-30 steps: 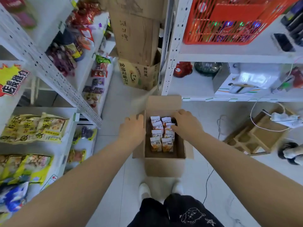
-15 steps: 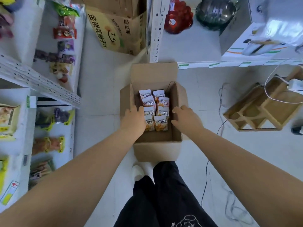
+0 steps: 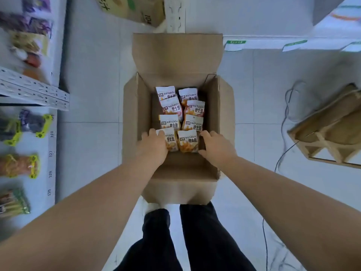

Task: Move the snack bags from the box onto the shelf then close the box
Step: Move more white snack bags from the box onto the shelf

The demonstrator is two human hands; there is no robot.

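Note:
An open cardboard box (image 3: 224, 106) stands on the floor in front of my feet, flaps spread. Inside lie several white and orange snack bags (image 3: 180, 114) in two rows. My left hand (image 3: 154, 145) is inside the box, fingers resting on the nearest left bag (image 3: 172, 140). My right hand (image 3: 216, 146) reaches in beside the nearest right bag (image 3: 188, 141), fingers spread along its right edge. Neither hand has lifted a bag.
A white shelf (image 3: 48, 145) on the left holds green and yellow snack packs (image 3: 19, 166). A shelf post (image 3: 174, 14) and another carton (image 3: 132, 8) stand behind the box. A wooden rack (image 3: 328, 130) and cables (image 3: 287, 114) lie right.
My head has tilted down and nearer to the box. Both hands moved from the box's sides down to the two nearest bags.

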